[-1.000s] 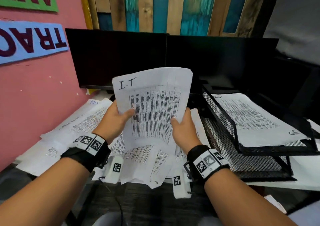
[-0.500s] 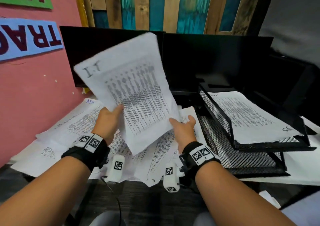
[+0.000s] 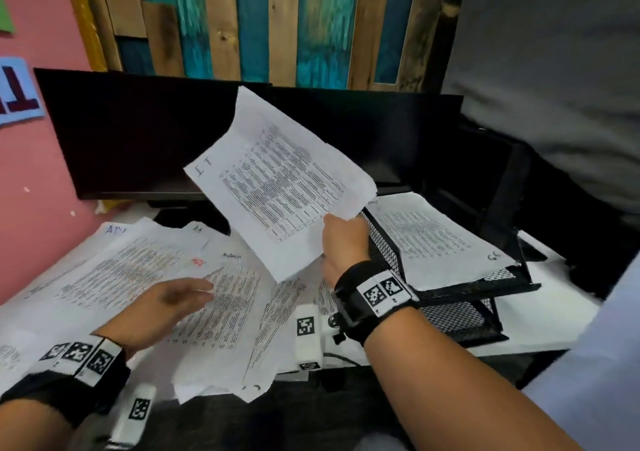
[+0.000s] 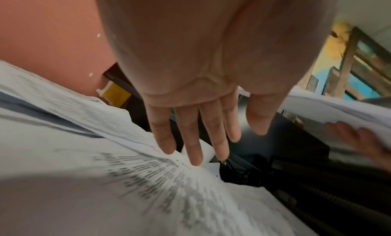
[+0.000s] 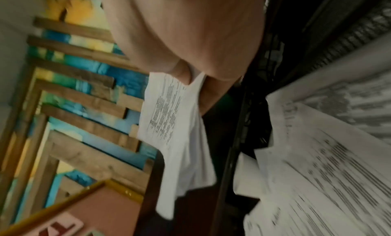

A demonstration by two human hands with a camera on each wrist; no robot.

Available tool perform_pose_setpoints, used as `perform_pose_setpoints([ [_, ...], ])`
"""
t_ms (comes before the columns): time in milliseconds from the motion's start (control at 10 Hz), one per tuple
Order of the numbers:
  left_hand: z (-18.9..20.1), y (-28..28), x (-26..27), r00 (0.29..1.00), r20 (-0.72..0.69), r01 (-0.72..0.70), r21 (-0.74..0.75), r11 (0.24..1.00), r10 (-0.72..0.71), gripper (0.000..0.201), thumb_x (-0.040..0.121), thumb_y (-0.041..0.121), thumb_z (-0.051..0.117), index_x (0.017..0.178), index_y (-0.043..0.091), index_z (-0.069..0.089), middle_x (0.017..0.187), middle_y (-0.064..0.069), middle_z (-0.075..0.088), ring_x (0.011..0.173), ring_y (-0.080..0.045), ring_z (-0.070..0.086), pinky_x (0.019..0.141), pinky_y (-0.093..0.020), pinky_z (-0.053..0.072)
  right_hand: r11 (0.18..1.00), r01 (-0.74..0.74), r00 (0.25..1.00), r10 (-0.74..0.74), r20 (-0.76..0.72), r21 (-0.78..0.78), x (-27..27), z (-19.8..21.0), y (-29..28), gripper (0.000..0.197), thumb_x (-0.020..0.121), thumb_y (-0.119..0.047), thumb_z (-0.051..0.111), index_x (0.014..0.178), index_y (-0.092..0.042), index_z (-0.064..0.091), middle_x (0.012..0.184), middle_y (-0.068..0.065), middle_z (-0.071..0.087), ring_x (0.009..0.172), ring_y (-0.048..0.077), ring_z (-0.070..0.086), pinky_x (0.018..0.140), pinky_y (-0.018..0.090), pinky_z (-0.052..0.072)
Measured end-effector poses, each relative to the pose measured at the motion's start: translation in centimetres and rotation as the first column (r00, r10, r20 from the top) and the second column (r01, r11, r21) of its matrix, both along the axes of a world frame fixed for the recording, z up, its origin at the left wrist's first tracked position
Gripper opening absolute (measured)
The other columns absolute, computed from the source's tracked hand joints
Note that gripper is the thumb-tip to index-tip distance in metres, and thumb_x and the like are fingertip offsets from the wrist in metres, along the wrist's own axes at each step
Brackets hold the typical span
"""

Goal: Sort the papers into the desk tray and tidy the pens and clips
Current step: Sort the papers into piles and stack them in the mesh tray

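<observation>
My right hand [image 3: 341, 229] pinches the lower corner of a printed sheet marked "I.T" [image 3: 277, 187] and holds it in the air, tilted, just left of the black mesh desk tray [image 3: 381, 243]. In the right wrist view the right hand's pinch [image 5: 190, 79] grips that sheet [image 5: 175, 122]. The tray's top tier carries a printed page [image 3: 433, 239]. My left hand [image 3: 187, 295] is open, with its fingers [image 4: 196, 139] straight, low over the loose papers [image 3: 138, 270] spread on the desk. I see no pens or clips.
Two dark monitors [image 3: 138, 139] stand behind the papers, against a wooden plank wall. A pink wall [image 3: 34, 191] closes the left side. The tray's lower mesh tier [image 3: 457, 315] shows no paper. The dark desk front [image 3: 311, 416] lies nearest me.
My left hand let go of the "I.T" sheet and dropped onto the spread papers. My right hand alone carried the sheet right, up beside the tray.
</observation>
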State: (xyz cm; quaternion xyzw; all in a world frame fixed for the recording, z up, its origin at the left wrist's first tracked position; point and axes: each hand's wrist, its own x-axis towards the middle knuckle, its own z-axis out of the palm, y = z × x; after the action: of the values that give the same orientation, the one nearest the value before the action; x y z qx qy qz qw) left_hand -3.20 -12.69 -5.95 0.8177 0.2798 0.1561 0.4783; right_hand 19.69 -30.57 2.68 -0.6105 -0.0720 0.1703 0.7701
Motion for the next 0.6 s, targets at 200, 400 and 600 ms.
perform_pose_setpoints([
  [200, -2.7, 1.1, -2.5, 0.970, -0.187, 0.171, 0.076, 0.982, -0.155, 0.031, 0.087, 0.051, 0.069, 0.116, 0.042, 0.074, 0.126, 0.031, 0.060, 0.116, 0.006, 0.056, 0.102, -0.022, 0.041, 0.955, 0.208, 0.976, -0.190, 0.102, -0.212, 4.1, 5.8, -7.0, 0.013, 0.094, -0.019, 0.059, 0.107, -0.017, 0.061, 0.112, 0.009, 0.067, 0.107, 0.030, 0.067, 0.095, 0.034, 0.052],
  [400, -6.7, 3.3, -3.1, 0.972, -0.093, 0.216, -0.009, 0.976, -0.216, 0.060, 0.050, 0.080, 0.081, 0.099, 0.046, 0.082, 0.124, 0.012, 0.070, 0.120, -0.006, 0.061, 0.110, -0.034, 0.041, 0.596, 0.385, 0.906, -0.096, 0.413, -0.705, 9.5, 4.4, -14.4, 0.027, 0.096, -0.035, 0.059, 0.105, -0.010, 0.066, 0.084, 0.000, 0.054, 0.104, 0.026, 0.067, 0.073, 0.026, 0.040],
  [600, -10.3, 6.0, -2.5, 0.987, -0.030, 0.154, -0.138, 0.978, -0.159, 0.038, 0.058, 0.017, 0.101, 0.093, 0.021, 0.086, 0.134, -0.011, 0.066, 0.123, -0.012, 0.061, 0.113, -0.043, 0.039, 0.956, 0.219, 0.975, -0.221, 0.015, -0.193, 10.4, 2.5, -18.1, 0.039, 0.104, -0.009, 0.052, 0.142, -0.001, 0.051, 0.118, 0.008, 0.060, 0.072, 0.002, 0.069, 0.074, 0.031, 0.063],
])
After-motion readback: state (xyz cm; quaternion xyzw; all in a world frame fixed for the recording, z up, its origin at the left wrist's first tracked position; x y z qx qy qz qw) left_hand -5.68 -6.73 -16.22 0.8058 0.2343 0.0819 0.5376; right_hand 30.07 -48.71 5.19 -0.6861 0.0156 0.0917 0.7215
